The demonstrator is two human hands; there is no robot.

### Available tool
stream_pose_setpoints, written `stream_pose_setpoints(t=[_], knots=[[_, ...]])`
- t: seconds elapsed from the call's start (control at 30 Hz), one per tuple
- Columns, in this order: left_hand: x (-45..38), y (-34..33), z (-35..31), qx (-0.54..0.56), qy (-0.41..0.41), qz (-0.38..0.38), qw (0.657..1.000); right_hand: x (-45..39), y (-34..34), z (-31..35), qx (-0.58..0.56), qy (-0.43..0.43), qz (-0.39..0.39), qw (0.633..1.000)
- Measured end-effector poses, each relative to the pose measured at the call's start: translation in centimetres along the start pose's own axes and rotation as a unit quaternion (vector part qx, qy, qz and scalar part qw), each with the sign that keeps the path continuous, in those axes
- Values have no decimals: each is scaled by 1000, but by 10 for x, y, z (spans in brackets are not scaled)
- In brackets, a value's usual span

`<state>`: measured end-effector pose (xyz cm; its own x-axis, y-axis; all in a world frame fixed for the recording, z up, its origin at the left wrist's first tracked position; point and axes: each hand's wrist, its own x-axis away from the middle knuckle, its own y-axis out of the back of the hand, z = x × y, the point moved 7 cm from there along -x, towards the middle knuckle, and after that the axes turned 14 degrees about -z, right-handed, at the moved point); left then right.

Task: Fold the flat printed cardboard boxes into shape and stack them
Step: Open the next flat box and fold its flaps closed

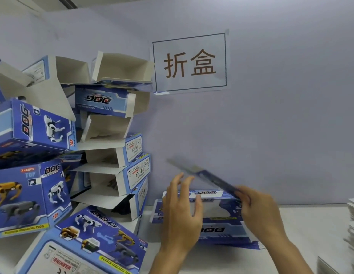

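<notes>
From the head view, your right hand (257,206) pinches a flat box (207,177) by its lower right end; blurred, it hangs above the table (310,234), its long axis rising up and left toward the wall. Your left hand (182,210) hovers just beside it, fingers relaxed, grasping nothing. Behind both, a folded box (217,230) lies lengthwise along the wall. The stack of folded boxes (112,135) leans at left.

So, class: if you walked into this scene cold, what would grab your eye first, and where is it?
Probably the leaning heap of folded blue DOG boxes piled against the wall on the left. Next, the white sign with two large brown characters taped up behind. Low and centre, the right hand holds a blurred flat box while the open left hand reaches toward it.
</notes>
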<state>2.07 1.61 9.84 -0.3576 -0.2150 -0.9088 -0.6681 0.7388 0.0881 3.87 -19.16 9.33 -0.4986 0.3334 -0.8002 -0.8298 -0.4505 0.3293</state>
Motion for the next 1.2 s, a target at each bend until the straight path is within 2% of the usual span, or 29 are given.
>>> stream_pose_setpoints(t=[0.1, 0.2, 0.27, 0.4, 0.5, 0.9, 1.2], knots=[[-16, 2, -10, 50, 26, -22, 998, -19, 33, 3, -68, -12, -121, 990], [-39, -2, -11, 110, 134, -29, 985, -31, 53, 8, -211, -51, -179, 959], [-53, -6, -10, 128, 209, -27, 969, -35, 52, 11, -331, -107, -153, 925], [-53, -2, -1, 172, 295, -46, 939, -24, 28, 19, -465, -204, -10, 861], [-40, 4, 11, 158, 291, -32, 943, -12, 9, 21, -477, -230, 47, 847], [-31, 19, 14, 205, 274, 43, 939, 6, -13, 35, -471, -230, 76, 848], [-28, 9, -8, 213, 224, 135, 941, 18, -32, 65, -517, -206, 175, 812]])
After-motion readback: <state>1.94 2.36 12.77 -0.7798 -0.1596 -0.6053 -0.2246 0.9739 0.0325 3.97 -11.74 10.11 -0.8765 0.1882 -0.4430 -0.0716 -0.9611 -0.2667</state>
